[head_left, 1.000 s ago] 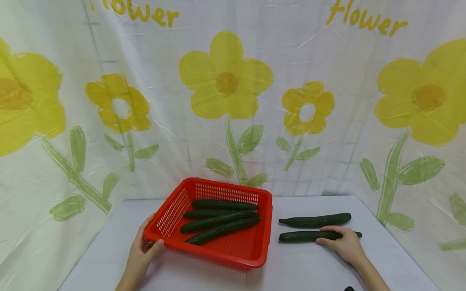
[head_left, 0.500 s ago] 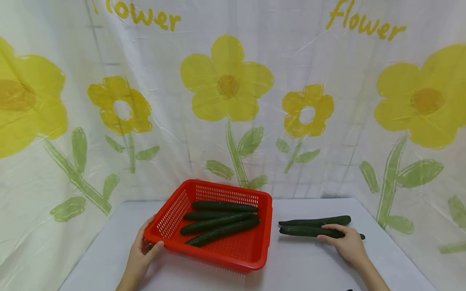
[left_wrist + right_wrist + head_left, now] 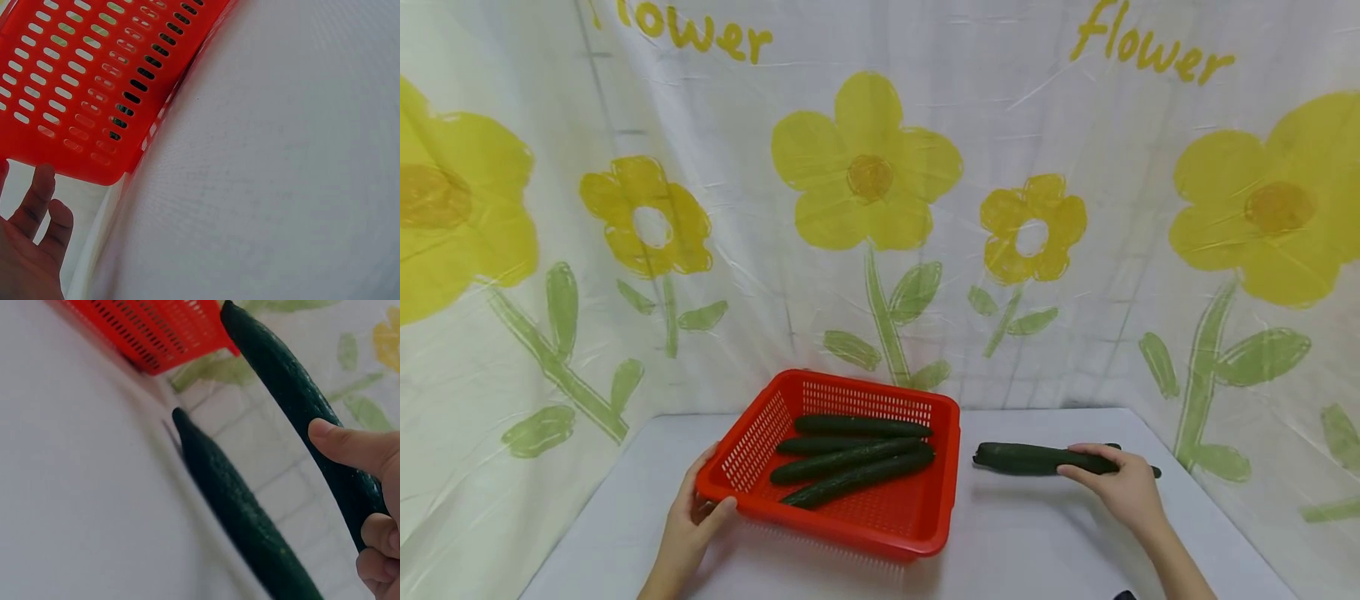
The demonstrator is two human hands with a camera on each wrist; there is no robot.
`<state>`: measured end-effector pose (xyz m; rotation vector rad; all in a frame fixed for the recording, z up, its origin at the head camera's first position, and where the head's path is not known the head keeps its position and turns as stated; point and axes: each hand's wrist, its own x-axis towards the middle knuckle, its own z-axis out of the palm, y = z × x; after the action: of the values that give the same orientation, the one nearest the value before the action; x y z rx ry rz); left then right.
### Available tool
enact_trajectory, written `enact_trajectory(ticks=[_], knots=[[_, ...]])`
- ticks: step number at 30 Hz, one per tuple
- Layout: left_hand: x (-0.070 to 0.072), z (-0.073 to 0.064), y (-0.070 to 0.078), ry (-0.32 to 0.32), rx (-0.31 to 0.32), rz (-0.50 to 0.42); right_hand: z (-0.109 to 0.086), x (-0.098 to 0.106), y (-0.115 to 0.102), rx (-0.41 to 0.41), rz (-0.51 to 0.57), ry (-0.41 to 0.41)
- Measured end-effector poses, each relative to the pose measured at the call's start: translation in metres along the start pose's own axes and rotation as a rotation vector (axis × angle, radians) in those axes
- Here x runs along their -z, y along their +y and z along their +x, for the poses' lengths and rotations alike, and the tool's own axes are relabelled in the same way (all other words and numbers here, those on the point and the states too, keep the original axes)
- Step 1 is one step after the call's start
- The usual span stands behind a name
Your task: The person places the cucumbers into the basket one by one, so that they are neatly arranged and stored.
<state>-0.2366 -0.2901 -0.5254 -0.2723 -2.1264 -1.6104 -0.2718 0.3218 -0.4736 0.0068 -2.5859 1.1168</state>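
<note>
My right hand [image 3: 1123, 487] grips a dark green cucumber [image 3: 1018, 459] toward its right part, thumb on the near side. In the right wrist view this cucumber [image 3: 281, 378] is raised off the table, above a second cucumber [image 3: 234, 494] lying on the white surface. From the head view the held one covers most of the other. On the left, my left hand [image 3: 691, 518] holds the near left corner of a red plastic basket [image 3: 827, 518], thumb on the rim and fingers around the side. Several cucumbers [image 3: 850, 461] lie inside the basket.
The white table [image 3: 1022, 550] ends at a hanging curtain [image 3: 737, 250] printed with yellow flowers. At the bottom edge, near my right forearm, a small dark object [image 3: 1124, 595] just shows. The basket's right wall stands left of the held cucumber's tip.
My right hand has lifted the nearer cucumber off the table and moved it away from me, so that it now overlaps the farther one. The left hand and basket have stayed put.
</note>
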Motion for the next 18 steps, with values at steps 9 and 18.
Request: enact_trajectory(ticks=[9, 18], knots=[[0.000, 0.000, -0.003, -0.003, -0.014, -0.016, 0.000, 0.005, -0.016, -0.028, 0.095, 0.032], [0.001, 0.000, -0.001, -0.007, -0.006, -0.005, 0.000, -0.013, -0.023, -0.033, 0.121, -0.002]])
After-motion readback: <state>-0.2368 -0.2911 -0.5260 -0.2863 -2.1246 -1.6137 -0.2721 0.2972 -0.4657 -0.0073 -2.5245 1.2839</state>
